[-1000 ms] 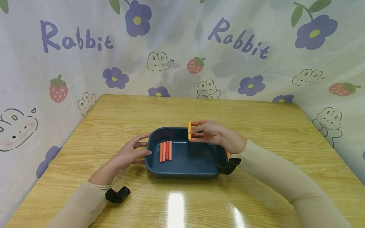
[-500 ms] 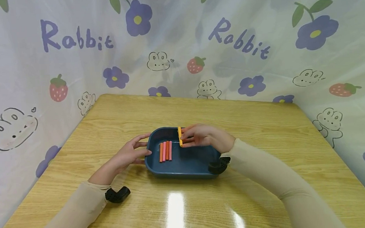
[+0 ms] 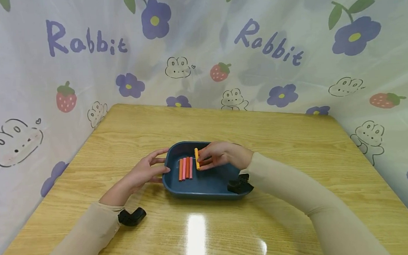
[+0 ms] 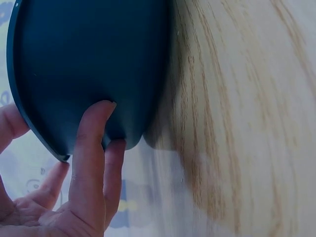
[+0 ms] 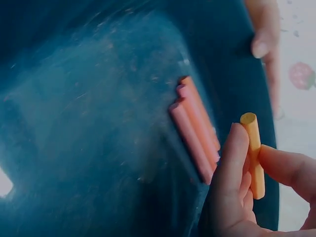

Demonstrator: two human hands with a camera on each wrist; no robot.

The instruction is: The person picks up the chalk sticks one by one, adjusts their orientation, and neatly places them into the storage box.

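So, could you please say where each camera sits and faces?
Head: worn there, facing forward and down at the blue tray; left hand and right hand show.
Left wrist: worn there, facing the tray's outer wall; that hand shows.
Right wrist: worn there, facing into the tray; that hand and some left fingers show.
Head and right wrist share the yellow chalk-like stick and pink and orange sticks.

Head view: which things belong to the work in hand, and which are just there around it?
Seem part of the work:
yellow cylindrical stick, pinched in the right hand
dark blue, rounded tray, touched by the left hand
four orange and pink cylindrical sticks, side by side in the tray

Seem only surroundings:
yellowish wood-grain table
white flower-print cloth
two black curved wrist pieces
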